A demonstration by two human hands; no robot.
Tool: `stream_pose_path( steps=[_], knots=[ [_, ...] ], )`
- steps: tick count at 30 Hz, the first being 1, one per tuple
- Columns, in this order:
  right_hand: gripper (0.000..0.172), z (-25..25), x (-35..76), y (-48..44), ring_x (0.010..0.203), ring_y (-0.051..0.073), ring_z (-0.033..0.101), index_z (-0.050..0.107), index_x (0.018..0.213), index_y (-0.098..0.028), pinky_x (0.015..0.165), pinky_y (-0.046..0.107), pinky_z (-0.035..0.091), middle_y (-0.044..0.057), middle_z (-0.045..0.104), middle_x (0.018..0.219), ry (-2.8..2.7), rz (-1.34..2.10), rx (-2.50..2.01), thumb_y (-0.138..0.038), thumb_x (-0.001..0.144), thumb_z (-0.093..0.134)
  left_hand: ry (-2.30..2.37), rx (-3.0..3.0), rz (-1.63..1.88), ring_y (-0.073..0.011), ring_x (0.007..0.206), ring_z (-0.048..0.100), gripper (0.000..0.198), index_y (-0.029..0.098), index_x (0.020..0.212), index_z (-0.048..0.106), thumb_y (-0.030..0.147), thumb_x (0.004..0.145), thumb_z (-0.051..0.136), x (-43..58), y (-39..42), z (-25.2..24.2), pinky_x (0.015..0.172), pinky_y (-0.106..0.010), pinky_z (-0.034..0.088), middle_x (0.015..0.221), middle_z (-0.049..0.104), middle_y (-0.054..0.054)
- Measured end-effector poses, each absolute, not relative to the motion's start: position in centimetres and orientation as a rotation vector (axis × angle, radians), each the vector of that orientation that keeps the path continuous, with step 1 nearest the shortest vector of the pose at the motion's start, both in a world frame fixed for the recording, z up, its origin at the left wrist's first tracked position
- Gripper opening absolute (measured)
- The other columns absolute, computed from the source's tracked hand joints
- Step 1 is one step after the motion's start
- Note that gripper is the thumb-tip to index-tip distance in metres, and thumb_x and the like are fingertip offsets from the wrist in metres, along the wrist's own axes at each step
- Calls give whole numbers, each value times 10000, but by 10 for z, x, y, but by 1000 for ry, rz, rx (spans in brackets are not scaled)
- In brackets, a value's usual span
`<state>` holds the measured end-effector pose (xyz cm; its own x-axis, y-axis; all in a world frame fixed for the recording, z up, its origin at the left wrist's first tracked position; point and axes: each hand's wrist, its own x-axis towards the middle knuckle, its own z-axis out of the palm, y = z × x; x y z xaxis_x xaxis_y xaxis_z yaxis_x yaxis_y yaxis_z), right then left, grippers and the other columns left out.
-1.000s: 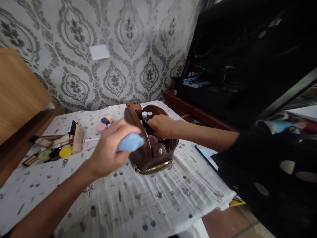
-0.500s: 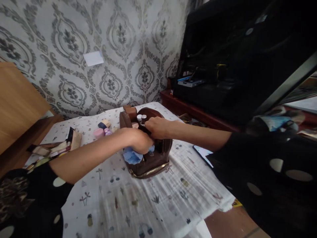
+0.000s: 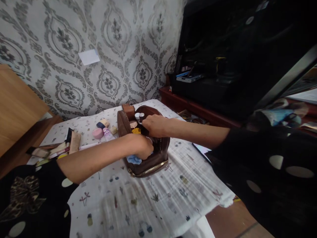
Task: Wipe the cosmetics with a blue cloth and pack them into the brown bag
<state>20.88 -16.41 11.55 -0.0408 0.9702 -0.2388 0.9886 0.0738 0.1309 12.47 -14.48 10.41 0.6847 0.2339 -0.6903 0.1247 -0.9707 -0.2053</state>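
The brown bag (image 3: 156, 161) stands upright near the far right corner of the printed cloth (image 3: 111, 211), mouth up, which probably lets both hands in from above. The left hand (image 3: 142, 145) is over the near side of its opening, its fingers bent and clamped on a blue cloth (image 3: 134, 160), which pokes out beneath the palm, against the bag's front. The fingertips are hidden.

The right hand (image 3: 155, 125) is at the far side of the opening, fingers curled; whether they pinch the rim or something inside, I cannot tell. Its place there would suit steadying the bag against the left hand's push.

Two capped bottles (image 3: 141, 116) stand beside the right knuckles, seemingly propped by the bag's wall. A yellow item (image 3: 136, 131) shows inside, too.

Outward, a pink jar (image 3: 98, 133) sits left of the bag, and a beige tube (image 3: 75, 142) lies among cosmetics toward the left edge, perhaps to leave elbow room. A screened device (image 3: 201, 148) lies at the right edge, partly under the sleeve.
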Motion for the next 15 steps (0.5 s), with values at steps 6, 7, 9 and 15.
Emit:
stream_pose_path(
  steps=[6,7,9,15],
  knots=[
    [374,112,208,-161,1203,322,626,632,1277,-69,947,370,523,208,643,1280,2113,-126,1950,-124,915,556,-284,-2786,1158,-280,828,684,340,45,1079,744,49,792,562,125,-145,107,686,-325,490,1083,737,-219],
    [375,111,208,-160,1195,322,630,635,1274,-68,947,371,525,208,648,1271,2116,-124,1947,-127,911,562,-279,-2791,1154,-283,829,684,334,41,1074,743,51,792,566,125,-144,106,681,-327,490,1082,737,-221],
    [373,109,208,-159,1186,320,638,640,1266,-66,949,370,525,204,664,1240,2129,-117,1945,-133,906,571,-270,-2793,1148,-290,840,686,333,37,1082,737,61,797,565,125,-144,105,674,-329,490,1088,735,-221],
    [381,108,205,-160,1185,316,640,655,1255,-107,931,361,536,204,652,1270,2088,-133,2007,-121,879,592,-261,-2800,1109,-268,807,694,324,67,1042,750,81,771,572,122,-140,103,691,-313,514,1004,757,-191]
  ],
)
